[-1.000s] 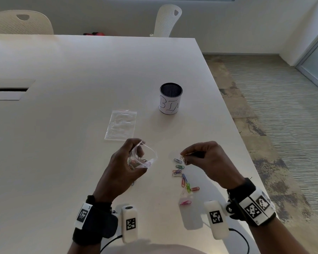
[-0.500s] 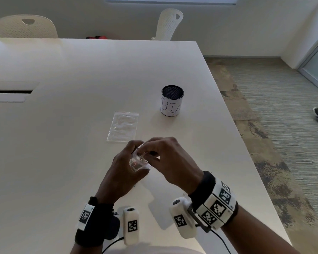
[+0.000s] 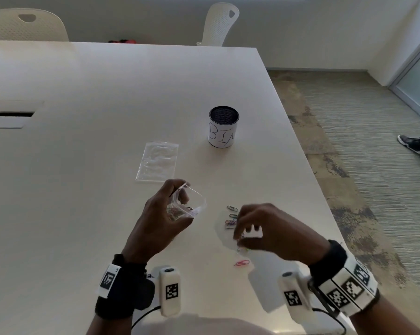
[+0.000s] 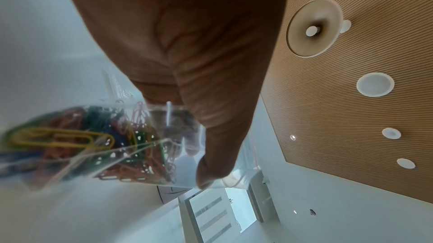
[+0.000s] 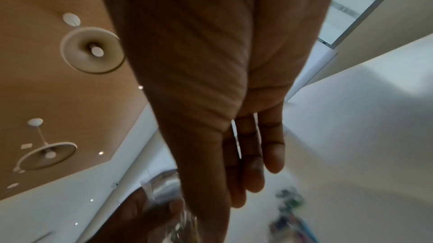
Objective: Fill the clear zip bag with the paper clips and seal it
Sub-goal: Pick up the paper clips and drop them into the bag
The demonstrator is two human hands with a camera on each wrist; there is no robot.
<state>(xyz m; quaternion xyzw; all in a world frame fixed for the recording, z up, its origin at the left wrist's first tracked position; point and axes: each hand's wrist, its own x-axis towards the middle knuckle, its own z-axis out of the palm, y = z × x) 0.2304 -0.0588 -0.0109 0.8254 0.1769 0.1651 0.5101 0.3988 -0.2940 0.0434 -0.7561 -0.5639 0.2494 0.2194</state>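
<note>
My left hand (image 3: pixel 159 221) is raised just above the white desk (image 3: pixel 83 165), its fingers (image 3: pixel 172 187) and thumb curled round the clear zip bag (image 3: pixel 188 206), pinching it near the rim so that its mouth gapes open toward my right. From my left wrist camera the bag (image 4: pixel 131 136) shows a dense tangle of coloured paper clips inside (image 4: pixel 93 136): yellow, green, orange, blue and pink, with my thumb (image 4: pixel 218 145) pressed against the plastic. My right hand (image 3: pixel 271 228) hovers low over the desk to the right of the bag, apart from it, palm down, with its fingers (image 3: pixel 238 234) bent downward over a small scatter of loose paper clips (image 3: pixel 232 218). Motion blur hides the fingertips, so I cannot tell whether they have closed on a clip. In my right wrist camera the fingers (image 5: pixel 255 163) look long and fairly straight, and the loose clips (image 5: pixel 288 213) appear only as a coloured smear below them. One pink paper clip (image 3: pixel 241 263) lies by itself nearer to me than the rest. Farther out on the desk, beyond my left hand, a second clear bag (image 3: pixel 158 162) lies flat. To its right stands a dark mesh cup (image 3: pixel 223 126) wrapped in a white label with handwritten letters. Two white chairs (image 3: pixel 219 22) stand at the far edge of the desk, and a dark shoe (image 3: pixel 413 145) is on the carpet at far right.
</note>
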